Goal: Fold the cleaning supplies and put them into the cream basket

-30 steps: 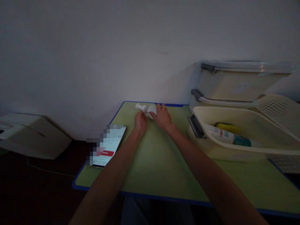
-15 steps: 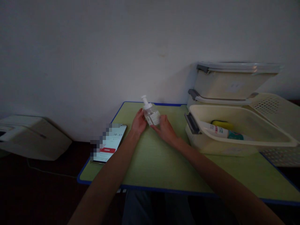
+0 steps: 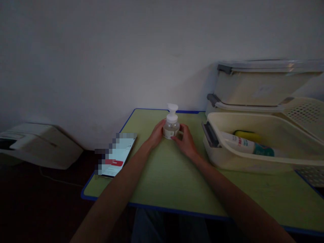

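Note:
A clear pump bottle (image 3: 171, 130) with a white pump top and a pale label stands upright between my hands, near the far side of the green table (image 3: 167, 179). My left hand (image 3: 157, 132) is curved around the bottle's left side, its fingertips partly hidden behind it. On the other side, my right hand (image 3: 186, 139) grips the bottle with bent fingers, the thumb low at its front. The bottle's base seems to rest on the tabletop or just above it; I cannot tell which.
A lit phone (image 3: 118, 155) lies at the table's left edge. To the right, an open cream bin (image 3: 233, 162) holds a white and teal tube (image 3: 243, 143) and something yellow (image 3: 249, 136). Lidded boxes (image 3: 255, 87) are stacked behind it. A white box-shaped object (image 3: 55, 145) sits beyond the table's left.
The pump bottle has gone from tilted left to upright and shifted slightly right and down, with both hands moving along on it. The view has turned a little.

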`<control>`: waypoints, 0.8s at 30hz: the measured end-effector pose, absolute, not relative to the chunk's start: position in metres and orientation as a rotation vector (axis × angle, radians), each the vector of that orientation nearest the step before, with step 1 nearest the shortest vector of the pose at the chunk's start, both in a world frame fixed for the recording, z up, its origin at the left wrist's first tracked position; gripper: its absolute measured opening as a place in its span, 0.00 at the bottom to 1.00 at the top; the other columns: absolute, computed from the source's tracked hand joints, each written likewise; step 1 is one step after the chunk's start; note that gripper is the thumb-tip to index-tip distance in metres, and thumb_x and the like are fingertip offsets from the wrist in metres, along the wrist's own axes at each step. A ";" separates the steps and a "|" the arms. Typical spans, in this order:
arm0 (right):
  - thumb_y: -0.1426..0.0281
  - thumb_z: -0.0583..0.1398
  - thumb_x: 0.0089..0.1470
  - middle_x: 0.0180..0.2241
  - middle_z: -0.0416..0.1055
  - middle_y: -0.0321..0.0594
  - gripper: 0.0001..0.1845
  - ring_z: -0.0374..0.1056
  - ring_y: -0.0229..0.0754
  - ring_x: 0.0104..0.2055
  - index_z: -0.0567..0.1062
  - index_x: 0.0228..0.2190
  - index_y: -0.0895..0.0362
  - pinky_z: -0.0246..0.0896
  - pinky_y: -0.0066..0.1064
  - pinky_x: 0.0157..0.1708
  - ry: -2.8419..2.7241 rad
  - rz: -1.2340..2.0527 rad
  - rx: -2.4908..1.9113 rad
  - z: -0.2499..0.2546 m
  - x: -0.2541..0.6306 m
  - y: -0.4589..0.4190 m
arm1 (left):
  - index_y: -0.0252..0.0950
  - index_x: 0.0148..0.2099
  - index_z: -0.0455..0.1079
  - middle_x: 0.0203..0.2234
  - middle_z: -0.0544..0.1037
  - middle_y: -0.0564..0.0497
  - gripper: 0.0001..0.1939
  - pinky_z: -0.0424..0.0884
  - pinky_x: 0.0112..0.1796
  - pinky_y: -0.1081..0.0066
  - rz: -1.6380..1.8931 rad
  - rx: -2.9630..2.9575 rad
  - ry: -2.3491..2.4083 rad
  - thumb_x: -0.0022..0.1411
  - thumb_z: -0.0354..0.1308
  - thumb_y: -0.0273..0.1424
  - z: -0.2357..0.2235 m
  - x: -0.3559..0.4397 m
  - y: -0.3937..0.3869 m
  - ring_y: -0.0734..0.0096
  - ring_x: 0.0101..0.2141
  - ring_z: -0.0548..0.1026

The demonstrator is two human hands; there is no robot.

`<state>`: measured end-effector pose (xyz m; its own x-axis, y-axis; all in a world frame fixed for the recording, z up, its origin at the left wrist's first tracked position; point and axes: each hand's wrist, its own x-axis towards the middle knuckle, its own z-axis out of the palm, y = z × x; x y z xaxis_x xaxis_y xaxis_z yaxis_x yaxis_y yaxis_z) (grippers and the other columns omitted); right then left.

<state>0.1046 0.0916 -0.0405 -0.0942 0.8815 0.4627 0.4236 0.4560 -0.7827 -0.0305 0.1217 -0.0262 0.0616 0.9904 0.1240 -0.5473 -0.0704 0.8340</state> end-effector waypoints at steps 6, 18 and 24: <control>0.72 0.58 0.44 0.48 0.61 0.48 0.25 0.62 0.46 0.50 0.58 0.45 0.53 0.64 0.41 0.41 -1.533 0.638 -1.097 -0.049 0.109 0.094 | 0.34 0.30 0.72 0.24 0.75 0.55 0.09 0.63 0.35 0.75 1.544 0.910 0.778 0.53 0.54 0.33 -0.031 -0.036 0.128 0.74 0.29 0.71; 0.78 0.50 0.46 0.40 0.72 0.44 0.19 0.68 0.42 0.43 0.60 0.42 0.53 0.61 0.42 0.44 -1.469 0.764 -1.053 -0.050 0.114 0.100 | 0.35 0.33 0.70 0.21 0.71 0.56 0.12 0.61 0.30 0.75 1.492 1.022 0.757 0.43 0.60 0.33 -0.018 -0.037 0.112 0.75 0.25 0.68; 0.79 0.51 0.44 0.42 0.73 0.42 0.20 0.68 0.42 0.45 0.61 0.41 0.52 0.61 0.42 0.45 -1.538 0.847 -0.999 -0.048 0.112 0.097 | 0.33 0.37 0.69 0.31 0.76 0.49 0.25 0.64 0.38 0.67 1.332 1.069 0.697 0.34 0.68 0.36 -0.018 -0.032 0.106 0.62 0.36 0.72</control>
